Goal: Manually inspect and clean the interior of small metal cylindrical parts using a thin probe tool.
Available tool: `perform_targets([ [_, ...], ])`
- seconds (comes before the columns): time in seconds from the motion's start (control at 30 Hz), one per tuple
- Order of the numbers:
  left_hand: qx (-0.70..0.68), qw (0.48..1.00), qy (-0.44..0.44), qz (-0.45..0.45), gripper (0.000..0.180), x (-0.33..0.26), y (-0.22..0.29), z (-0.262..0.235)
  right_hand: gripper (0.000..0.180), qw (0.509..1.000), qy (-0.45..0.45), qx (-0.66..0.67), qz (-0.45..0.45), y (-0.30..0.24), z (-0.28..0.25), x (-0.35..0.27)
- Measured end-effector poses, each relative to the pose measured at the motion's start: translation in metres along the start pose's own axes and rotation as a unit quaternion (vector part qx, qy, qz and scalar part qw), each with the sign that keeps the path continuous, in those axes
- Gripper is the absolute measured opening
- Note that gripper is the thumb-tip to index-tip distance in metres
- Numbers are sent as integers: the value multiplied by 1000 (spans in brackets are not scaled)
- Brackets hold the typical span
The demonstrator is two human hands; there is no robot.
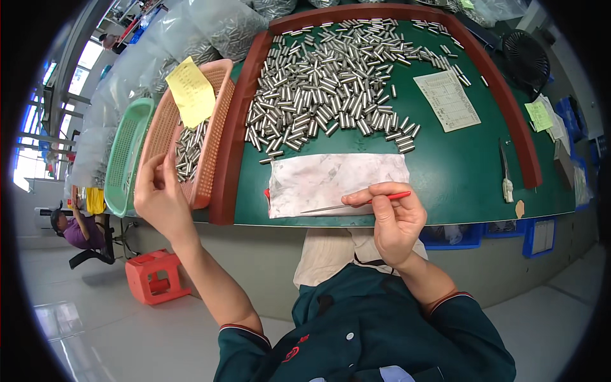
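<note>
My right hand is closed on a thin pointed tool with a red handle. Its slim metal shaft points left, above a stained white cloth at the table's front edge. Over the near end of a pink basket, my left hand has its fingers loosely bent and a gap by the thumb, with nothing visible in it. Small metal pins lie in that basket, partly under a yellow note. A large heap of metal pins spreads over the green table beyond the cloth.
Dark red wooden rails edge the green tabletop. A printed sheet and tweezers lie at right, near a black fan. A green basket and clear bags stand left. A red stool and a seated person are farther left.
</note>
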State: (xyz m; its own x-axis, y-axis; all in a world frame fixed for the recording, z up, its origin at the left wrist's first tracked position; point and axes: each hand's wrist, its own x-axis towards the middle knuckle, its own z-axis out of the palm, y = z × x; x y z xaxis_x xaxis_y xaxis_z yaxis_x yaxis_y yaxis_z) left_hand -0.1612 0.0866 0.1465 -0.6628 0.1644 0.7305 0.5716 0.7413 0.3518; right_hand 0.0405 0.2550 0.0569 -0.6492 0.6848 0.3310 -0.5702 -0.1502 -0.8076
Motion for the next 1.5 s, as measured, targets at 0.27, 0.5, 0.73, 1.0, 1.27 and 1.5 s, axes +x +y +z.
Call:
perform_targets([
  [0.27,-88,947,-236,199,9,-26,68,60,10,1000,-4,11,6,-1,-1,2],
  [0.5,-76,938,-272,200,10,-37,68,77,10,1000,-10,10,-1,-1,0,1],
  [0.73,-62,941,-272,191,12,-39,70,83,9,1000,-9,8,-1,-1,0,2],
  [1.0,-110,940,-261,190,13,-39,62,77,9,1000,-10,1,-2,0,2,0],
  [1.27,-596,669,-267,-354,14,-94,25,-17,9,998,-15,-13,-54,4,-2,0],
  [1.5,-636,461,-203,-584,21,-177,-17,-43,10,954,-272,-14,-128,18,31,-27],
])
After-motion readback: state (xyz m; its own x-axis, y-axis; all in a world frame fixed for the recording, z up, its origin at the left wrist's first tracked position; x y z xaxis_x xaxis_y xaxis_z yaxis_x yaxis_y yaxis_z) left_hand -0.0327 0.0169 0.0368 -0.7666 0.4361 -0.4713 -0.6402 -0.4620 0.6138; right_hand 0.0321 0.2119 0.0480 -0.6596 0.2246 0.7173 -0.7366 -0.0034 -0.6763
